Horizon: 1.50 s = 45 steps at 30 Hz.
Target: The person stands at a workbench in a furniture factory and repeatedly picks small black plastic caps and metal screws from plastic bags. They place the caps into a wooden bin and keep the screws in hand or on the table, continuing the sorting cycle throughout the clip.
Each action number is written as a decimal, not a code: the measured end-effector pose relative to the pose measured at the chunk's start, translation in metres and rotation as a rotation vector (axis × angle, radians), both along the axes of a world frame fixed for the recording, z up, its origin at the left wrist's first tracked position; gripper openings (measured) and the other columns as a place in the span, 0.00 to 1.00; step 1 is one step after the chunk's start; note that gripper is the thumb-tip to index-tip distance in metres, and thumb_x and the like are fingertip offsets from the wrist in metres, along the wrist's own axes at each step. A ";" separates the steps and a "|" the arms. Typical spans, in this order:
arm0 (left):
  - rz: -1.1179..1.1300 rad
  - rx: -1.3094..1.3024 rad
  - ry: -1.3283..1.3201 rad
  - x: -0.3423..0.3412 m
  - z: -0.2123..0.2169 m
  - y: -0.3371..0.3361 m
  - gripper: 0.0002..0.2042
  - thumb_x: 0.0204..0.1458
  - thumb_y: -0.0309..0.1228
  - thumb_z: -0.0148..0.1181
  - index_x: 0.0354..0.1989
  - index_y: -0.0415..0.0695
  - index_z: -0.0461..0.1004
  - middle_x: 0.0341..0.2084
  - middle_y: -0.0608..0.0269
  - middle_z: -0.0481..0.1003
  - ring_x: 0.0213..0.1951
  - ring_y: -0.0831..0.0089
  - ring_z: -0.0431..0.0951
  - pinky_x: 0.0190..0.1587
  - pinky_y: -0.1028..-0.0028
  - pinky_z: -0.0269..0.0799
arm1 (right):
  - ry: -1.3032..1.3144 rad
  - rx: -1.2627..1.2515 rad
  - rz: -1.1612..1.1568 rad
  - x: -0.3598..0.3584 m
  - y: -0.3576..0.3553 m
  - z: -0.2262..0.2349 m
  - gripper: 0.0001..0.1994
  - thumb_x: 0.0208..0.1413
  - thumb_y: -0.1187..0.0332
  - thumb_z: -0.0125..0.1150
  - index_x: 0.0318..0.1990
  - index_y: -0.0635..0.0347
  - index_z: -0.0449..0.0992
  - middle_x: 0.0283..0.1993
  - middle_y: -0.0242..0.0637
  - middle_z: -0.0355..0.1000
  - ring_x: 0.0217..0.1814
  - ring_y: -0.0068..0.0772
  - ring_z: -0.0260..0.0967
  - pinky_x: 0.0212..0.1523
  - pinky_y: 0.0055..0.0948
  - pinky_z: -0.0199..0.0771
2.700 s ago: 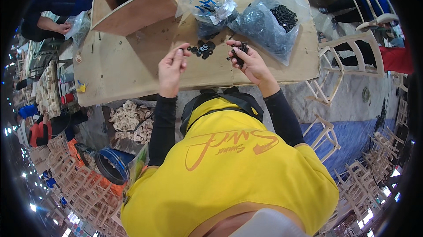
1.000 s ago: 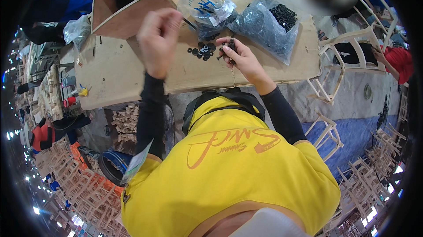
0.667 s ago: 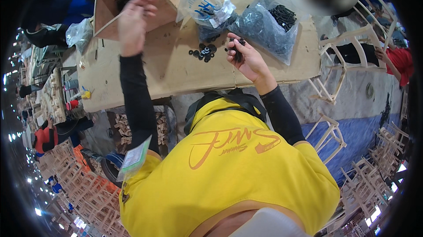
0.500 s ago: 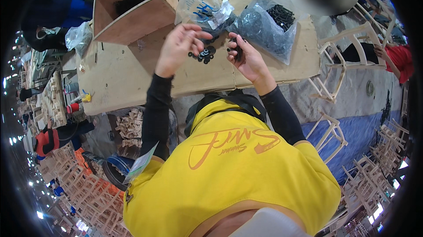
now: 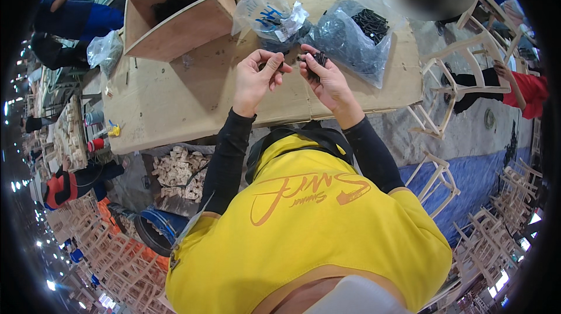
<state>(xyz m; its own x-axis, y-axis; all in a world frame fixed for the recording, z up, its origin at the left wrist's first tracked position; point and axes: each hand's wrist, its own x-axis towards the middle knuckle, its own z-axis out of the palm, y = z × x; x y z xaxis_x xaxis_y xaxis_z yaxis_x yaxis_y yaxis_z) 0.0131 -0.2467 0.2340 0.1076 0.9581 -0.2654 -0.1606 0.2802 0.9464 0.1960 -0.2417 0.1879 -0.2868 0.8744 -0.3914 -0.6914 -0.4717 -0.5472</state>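
Observation:
My right hand [image 5: 331,84] is closed around a small bunch of black bolts [image 5: 318,60] above the wooden table [image 5: 169,106]. Close beside it, my left hand [image 5: 255,80] is pinched, thumb against fingers, with small dark pieces showing at the fingertips, too small to name. The fingertips of both hands nearly meet. Just beyond them lies a clear plastic bag [image 5: 261,4] with dark small parts and a crumpled white label. To its right, a larger open bag [image 5: 356,51] holds black bolts [image 5: 370,24].
An open wooden box [image 5: 169,42] with dark contents stands on the table's left, a small clear bag [image 5: 105,52] beside it. Wooden chair frames [image 5: 461,63] and a person in red [image 5: 526,89] are at the right. Wood offcuts [image 5: 179,172] lie below the table's near edge.
My left hand has moved right and its spread fingers have closed to a pinch near my right hand. The black washers seen on the table before no longer show.

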 end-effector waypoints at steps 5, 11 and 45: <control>0.036 0.123 0.099 0.020 -0.010 0.000 0.10 0.55 0.33 0.63 0.38 0.39 0.76 0.24 0.71 0.74 0.23 0.89 0.68 0.24 0.86 0.62 | -0.104 0.019 0.028 -0.001 -0.005 0.001 0.13 0.58 0.67 0.62 0.49 0.59 0.72 0.35 0.26 0.71 0.33 0.17 0.68 0.31 0.17 0.71; -0.105 0.116 0.284 0.022 -0.018 -0.008 0.09 0.53 0.30 0.64 0.36 0.37 0.76 0.23 0.73 0.74 0.24 0.89 0.68 0.26 0.85 0.63 | -0.219 0.071 -0.038 -0.005 -0.010 -0.004 0.15 0.56 0.66 0.64 0.49 0.57 0.70 0.34 0.27 0.71 0.32 0.16 0.67 0.28 0.16 0.67; 0.138 0.302 0.354 0.013 -0.010 -0.010 0.07 0.50 0.29 0.66 0.37 0.40 0.79 0.22 0.75 0.68 0.23 0.87 0.63 0.27 0.83 0.59 | -0.946 0.654 0.017 -0.014 -0.026 -0.003 0.11 0.53 0.79 0.62 0.45 0.63 0.77 0.35 0.38 0.77 0.34 0.24 0.70 0.36 0.26 0.71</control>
<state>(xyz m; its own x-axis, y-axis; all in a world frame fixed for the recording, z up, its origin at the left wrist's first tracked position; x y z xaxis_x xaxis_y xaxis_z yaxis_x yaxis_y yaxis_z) 0.0264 -0.2571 0.2238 -0.0726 0.9969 0.0292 0.1698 -0.0165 0.9853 0.1817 -0.2673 0.1854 -0.1335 0.9885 0.0714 0.1307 0.0890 -0.9874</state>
